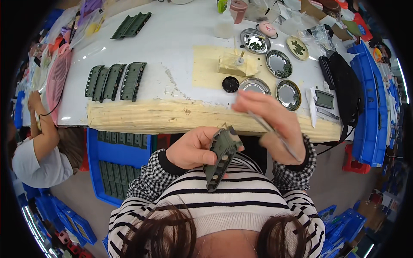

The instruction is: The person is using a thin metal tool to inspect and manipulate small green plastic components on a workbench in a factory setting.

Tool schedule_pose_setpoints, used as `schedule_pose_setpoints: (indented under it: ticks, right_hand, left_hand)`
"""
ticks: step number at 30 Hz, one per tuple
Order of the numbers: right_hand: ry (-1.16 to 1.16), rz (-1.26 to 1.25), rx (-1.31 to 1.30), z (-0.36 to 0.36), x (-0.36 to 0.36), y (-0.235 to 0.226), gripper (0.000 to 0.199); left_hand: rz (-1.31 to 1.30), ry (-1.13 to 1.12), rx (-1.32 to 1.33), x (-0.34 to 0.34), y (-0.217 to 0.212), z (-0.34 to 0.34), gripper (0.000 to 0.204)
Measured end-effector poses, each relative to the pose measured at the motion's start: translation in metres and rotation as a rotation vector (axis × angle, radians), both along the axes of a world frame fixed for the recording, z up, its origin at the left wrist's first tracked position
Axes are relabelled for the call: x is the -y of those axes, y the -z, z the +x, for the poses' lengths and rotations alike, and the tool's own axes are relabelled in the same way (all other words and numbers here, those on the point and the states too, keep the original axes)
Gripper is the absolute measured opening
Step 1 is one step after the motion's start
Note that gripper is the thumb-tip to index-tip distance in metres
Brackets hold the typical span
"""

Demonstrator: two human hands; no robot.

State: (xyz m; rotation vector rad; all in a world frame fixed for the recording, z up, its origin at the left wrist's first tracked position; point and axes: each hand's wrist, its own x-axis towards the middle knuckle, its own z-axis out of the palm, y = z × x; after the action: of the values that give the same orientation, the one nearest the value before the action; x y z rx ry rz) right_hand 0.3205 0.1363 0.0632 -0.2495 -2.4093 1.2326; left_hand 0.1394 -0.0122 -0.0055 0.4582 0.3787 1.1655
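Note:
My left hand (189,148) is closed around a dark green toy tank hull (223,146), holding it tilted in front of my striped top. A row of round wheels shows along the hull's side. Up and to the right, my right hand (277,118) is blurred by motion. A slim metal tool (282,141), tweezers by its shape, lies across that hand; its tip is too smeared to make out. Beyond the hand stand round metal dishes, one with small green parts (284,69) and another, a dish (288,95), with more of them.
Green hull pieces (114,81) stand at the table's left, with another pair (131,26) farther back. A padded yellowish edge (185,114) runs along the front. A blue crate (97,159) of green pieces is below left. Another person (43,150) sits at far left.

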Motion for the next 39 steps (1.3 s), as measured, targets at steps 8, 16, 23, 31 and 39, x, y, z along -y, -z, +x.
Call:
schedule_pose_setpoints:
  ticks: [8,16,23,31,39]
  right_hand:
    - [0.570,0.509,0.285,0.030,-0.089,0.003,0.015]
    - [0.432,0.393,0.605,0.006,-0.137,0.019,0.020]
    - [0.315,0.308,0.611,0.004,-0.160,0.032,0.018]
    - [0.334,0.473,0.399,0.004,-0.152,0.023,0.014]
    - [0.555,0.128,0.093,-0.005,-0.062,-0.005,0.010]
  left_hand:
    - [0.012,-0.475,-0.504,-0.010,-0.014,-0.004,0.038]
    - [0.037,-0.544,-0.596,-0.009,-0.012,-0.003,0.034]
    - [0.068,-0.539,-0.674,-0.007,-0.007,-0.005,0.038]
    - [0.071,-0.544,-0.644,-0.008,-0.006,-0.007,0.038]
    - [0.084,-0.551,-0.669,-0.009,-0.003,-0.007,0.038]
